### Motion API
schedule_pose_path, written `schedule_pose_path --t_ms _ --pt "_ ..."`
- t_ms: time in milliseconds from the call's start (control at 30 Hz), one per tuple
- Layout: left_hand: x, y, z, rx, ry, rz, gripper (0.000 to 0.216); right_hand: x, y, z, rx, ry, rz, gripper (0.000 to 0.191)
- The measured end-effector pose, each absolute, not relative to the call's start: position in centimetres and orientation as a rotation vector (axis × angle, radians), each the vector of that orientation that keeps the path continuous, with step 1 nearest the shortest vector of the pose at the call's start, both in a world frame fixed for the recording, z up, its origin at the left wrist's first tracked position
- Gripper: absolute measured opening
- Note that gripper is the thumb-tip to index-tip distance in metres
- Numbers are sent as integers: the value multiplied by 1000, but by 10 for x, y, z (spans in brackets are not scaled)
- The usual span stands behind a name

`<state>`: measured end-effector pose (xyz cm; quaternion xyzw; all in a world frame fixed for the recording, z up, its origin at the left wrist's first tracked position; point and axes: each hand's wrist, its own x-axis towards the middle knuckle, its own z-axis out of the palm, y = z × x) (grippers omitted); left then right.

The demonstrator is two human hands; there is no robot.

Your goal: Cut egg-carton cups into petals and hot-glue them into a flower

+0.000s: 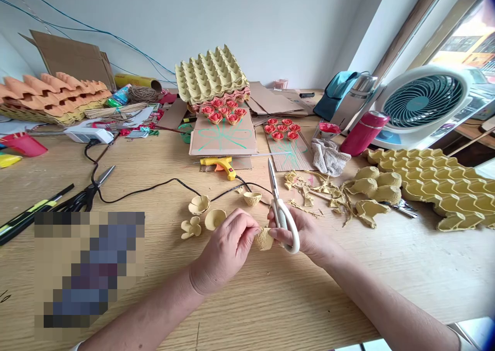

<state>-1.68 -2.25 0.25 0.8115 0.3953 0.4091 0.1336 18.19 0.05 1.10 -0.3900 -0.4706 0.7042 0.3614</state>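
My left hand [232, 240] pinches the left side of a yellowish egg-carton cup [264, 239] above the table. White-handled scissors [288, 222] are in my right hand [309, 235], blades pointing up and away; that thumb also touches the cup's right edge. Just beyond my left hand lie cut pieces of the same pulp: a flower-shaped cup [199, 204], a petalled piece [191, 228], a round cup [215, 219] and another cup [252, 199]. Torn carton scraps [309, 191] are scattered to the right of the scissors.
A yellow glue gun [220, 166] with a black cord lies ahead. Behind it, red paper flowers [224, 111] rest on cardboard [223, 139]. Egg trays [433, 186] and a fan [421, 103] stand right. Black scissors [87, 196] and a cutter [31, 217] lie left.
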Motion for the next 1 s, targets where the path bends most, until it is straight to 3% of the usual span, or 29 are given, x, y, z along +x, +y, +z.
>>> schedule_pose_path --t_ms 467,733,1000 --pt "-19 -17 0 1802 1303 1137 19 191 3 9 -960 -1223 1817 46" --pt "-16 -14 -6 1541 890 1084 13 197 14 -2 -882 -1051 1856 43" --pt "-17 -20 -2 2176 959 1184 13 197 10 9 -872 -1376 1786 44"
